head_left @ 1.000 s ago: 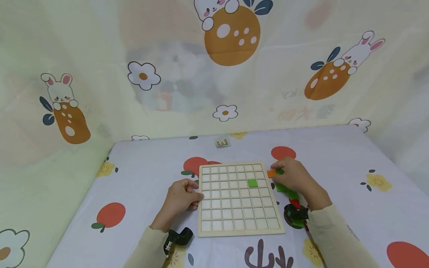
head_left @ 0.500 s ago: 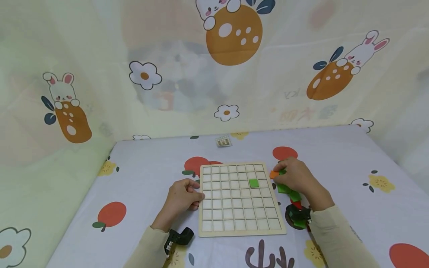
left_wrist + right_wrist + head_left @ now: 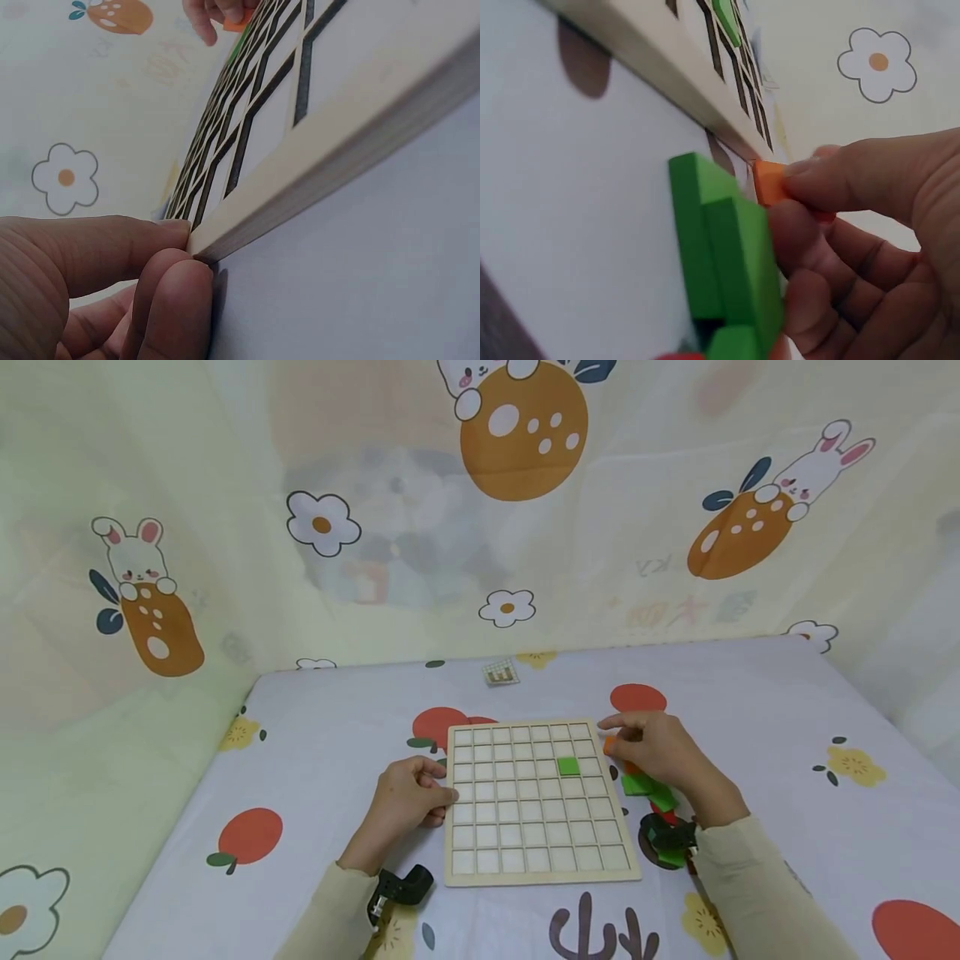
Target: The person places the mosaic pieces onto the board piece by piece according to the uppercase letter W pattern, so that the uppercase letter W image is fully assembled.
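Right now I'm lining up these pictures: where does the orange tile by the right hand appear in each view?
Head: orange tile right of centre, at the right hand.
Left wrist: orange tile at the top, near the middle.
Right wrist: orange tile just right of centre.
Shared landmark: the wooden board.

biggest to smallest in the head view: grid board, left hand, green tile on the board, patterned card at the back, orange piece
1. Grid board
2. Left hand
3. Patterned card
4. Green tile
Orange piece: unranked, partly hidden by the right hand
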`<state>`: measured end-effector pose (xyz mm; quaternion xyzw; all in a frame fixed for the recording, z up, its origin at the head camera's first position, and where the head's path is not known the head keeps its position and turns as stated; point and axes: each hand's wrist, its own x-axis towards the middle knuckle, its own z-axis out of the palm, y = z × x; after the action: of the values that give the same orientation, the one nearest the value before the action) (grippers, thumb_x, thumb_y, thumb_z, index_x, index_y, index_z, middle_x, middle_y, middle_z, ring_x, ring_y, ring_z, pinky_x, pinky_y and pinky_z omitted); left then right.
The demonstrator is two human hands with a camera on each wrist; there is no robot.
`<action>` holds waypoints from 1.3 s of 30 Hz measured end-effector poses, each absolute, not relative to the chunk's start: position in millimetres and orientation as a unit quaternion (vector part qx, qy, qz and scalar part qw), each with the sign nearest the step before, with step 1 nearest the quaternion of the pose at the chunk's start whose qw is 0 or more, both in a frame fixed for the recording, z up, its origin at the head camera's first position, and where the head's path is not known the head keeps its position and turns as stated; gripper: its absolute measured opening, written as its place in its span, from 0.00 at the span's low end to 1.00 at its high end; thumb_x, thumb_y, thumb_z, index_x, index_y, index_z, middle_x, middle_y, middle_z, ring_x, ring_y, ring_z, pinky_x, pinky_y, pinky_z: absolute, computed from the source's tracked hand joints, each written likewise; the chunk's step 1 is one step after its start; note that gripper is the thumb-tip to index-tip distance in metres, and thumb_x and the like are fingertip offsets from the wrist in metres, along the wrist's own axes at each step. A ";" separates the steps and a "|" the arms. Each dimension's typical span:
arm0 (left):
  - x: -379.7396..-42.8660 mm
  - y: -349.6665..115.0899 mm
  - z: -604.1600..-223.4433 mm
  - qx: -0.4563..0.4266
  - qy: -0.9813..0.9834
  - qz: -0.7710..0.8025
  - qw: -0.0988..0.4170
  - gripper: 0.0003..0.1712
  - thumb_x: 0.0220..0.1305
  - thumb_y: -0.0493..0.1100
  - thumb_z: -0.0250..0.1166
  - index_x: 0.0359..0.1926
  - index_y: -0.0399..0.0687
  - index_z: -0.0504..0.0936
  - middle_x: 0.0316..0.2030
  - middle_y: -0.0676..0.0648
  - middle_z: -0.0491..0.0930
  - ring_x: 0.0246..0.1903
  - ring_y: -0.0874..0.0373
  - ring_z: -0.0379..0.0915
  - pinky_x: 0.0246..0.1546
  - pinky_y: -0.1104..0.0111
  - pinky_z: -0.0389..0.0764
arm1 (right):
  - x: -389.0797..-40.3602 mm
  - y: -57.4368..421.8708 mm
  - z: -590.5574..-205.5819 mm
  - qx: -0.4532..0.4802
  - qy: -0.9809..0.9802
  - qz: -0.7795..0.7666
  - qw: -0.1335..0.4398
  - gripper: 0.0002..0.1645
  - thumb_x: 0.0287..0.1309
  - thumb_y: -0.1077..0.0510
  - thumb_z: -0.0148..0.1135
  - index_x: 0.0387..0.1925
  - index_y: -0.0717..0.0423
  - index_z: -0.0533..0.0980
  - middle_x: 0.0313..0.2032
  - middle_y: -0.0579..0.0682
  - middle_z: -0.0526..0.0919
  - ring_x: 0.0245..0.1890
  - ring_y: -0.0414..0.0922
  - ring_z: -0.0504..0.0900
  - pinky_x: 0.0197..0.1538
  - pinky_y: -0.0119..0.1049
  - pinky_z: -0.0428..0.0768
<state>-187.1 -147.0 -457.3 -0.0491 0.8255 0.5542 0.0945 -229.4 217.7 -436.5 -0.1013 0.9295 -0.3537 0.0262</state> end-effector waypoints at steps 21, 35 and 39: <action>-187.6 -146.8 -456.9 -0.042 0.828 0.550 0.099 0.18 0.59 0.33 0.77 0.48 0.35 0.82 0.29 0.44 0.81 0.18 0.61 0.80 0.22 0.69 0.86 | -227.2 212.1 -433.5 -0.101 0.926 -0.358 0.063 0.19 0.56 0.62 0.75 0.49 0.66 0.85 0.34 0.51 0.83 0.37 0.47 0.78 0.38 0.38 0.81; -188.2 -147.6 -456.8 -0.048 0.828 0.550 0.095 0.18 0.59 0.33 0.77 0.48 0.36 0.83 0.29 0.44 0.81 0.18 0.61 0.79 0.22 0.69 0.86 | -225.3 200.4 -428.4 -0.139 0.916 -0.369 0.071 0.17 0.54 0.62 0.78 0.46 0.63 0.86 0.29 0.47 0.82 0.33 0.46 0.77 0.34 0.36 0.80; -187.6 -147.8 -456.2 -0.042 0.828 0.551 0.092 0.17 0.59 0.33 0.77 0.48 0.35 0.83 0.28 0.44 0.81 0.18 0.61 0.79 0.22 0.69 0.86 | -220.0 193.1 -426.7 -0.143 0.907 -0.389 0.079 0.18 0.53 0.62 0.77 0.47 0.62 0.86 0.31 0.48 0.82 0.34 0.46 0.78 0.35 0.34 0.80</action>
<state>-187.6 -147.8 -456.2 -0.0423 0.8284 0.5509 0.0919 -220.0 193.1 -426.7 -0.1431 0.9067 -0.3889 0.0794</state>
